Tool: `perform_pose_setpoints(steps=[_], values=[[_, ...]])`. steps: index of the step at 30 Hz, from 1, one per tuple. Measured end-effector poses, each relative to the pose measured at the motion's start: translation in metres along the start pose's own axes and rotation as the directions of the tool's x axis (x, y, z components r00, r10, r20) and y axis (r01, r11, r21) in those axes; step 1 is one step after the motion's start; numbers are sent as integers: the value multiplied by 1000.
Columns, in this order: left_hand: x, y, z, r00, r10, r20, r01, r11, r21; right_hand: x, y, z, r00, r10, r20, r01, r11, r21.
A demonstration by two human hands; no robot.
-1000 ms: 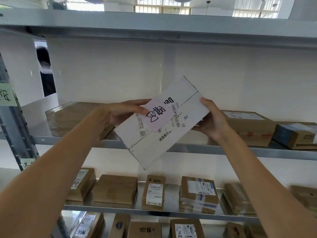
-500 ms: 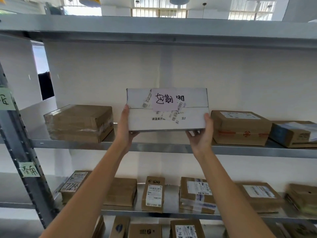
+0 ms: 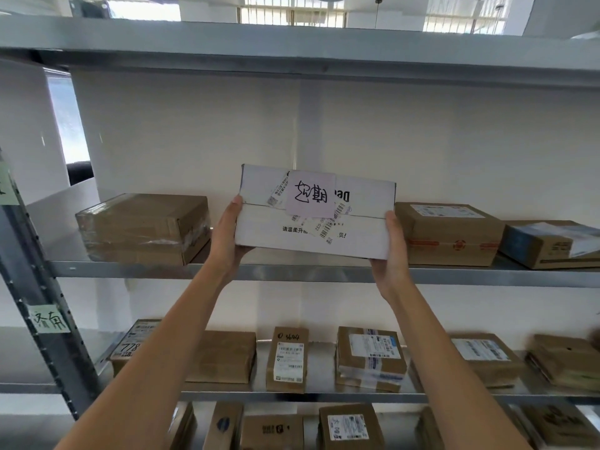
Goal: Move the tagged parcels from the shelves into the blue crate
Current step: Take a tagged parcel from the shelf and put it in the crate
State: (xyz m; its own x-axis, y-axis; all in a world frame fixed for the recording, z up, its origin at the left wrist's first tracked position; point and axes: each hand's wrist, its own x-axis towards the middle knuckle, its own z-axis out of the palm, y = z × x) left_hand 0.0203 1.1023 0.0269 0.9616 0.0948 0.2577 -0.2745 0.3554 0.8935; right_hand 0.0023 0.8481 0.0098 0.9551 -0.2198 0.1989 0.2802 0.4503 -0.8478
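A white parcel (image 3: 311,222) was held level between two bare hands, just above the front edge of the middle shelf (image 3: 292,273) of a grey metal rack. The left hand (image 3: 227,235) was clasped against the parcel's left end, thumb laid up the side and palm set beneath the lower corner. The right hand (image 3: 394,251) was clasped in like manner on the right end, its fingers hidden under the base. Both forearms were extended upward from the lower corners of the view.

On the parcel's upper face a pale pink tag (image 3: 310,194) with black handwritten characters was stuck, seen upside down; several barcode strips (image 3: 328,227) were stuck askew around and below it, and a line of printed Chinese text was carried on the front face.

On the same shelf, a brown box wrapped in clear tape (image 3: 143,228) was set to the left of the parcel, and a brown carton with red tape (image 3: 449,233) stood just beside its right end. A blue-and-brown carton (image 3: 552,243) lay further right. Whether the parcel touched the shelf could not be told.

On the lower shelf (image 3: 308,397) a row of small brown labelled cartons was ranged, among them an upright carton (image 3: 287,358) marked by hand on its top. A green handwritten note (image 3: 48,318) was fixed to the rack's left upright (image 3: 19,254). The blue crate was not within view.
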Motion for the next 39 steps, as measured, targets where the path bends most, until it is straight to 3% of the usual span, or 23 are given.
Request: perform_pose_setpoints(steps=[8,11,15,21,28,34,39], values=[[-11,-10,46,984,79,158,-79,997,-9,-41,-42,-47,986,-146,-82,142,988,-55],[-22,-26,86,960,84,269,-81,997,-21,-67,-62,-82,958,-209,-195,203,978,-51],[-45,-65,153,921,-13,389,23,999,-22,-107,-93,-140,888,-269,-374,237,963,-131],[-106,-131,265,774,-163,612,198,980,11,-179,-140,-244,721,-346,-600,169,928,-333],[-196,-208,389,595,-352,723,307,930,201,-270,-172,-368,541,-317,-779,6,928,-373],[-279,-264,467,474,-486,734,337,870,359,-331,-187,-457,301,-229,-926,-162,944,-287],[-321,-304,531,375,-529,762,316,845,431,-362,-197,-518,101,-277,-956,-242,925,-293]])
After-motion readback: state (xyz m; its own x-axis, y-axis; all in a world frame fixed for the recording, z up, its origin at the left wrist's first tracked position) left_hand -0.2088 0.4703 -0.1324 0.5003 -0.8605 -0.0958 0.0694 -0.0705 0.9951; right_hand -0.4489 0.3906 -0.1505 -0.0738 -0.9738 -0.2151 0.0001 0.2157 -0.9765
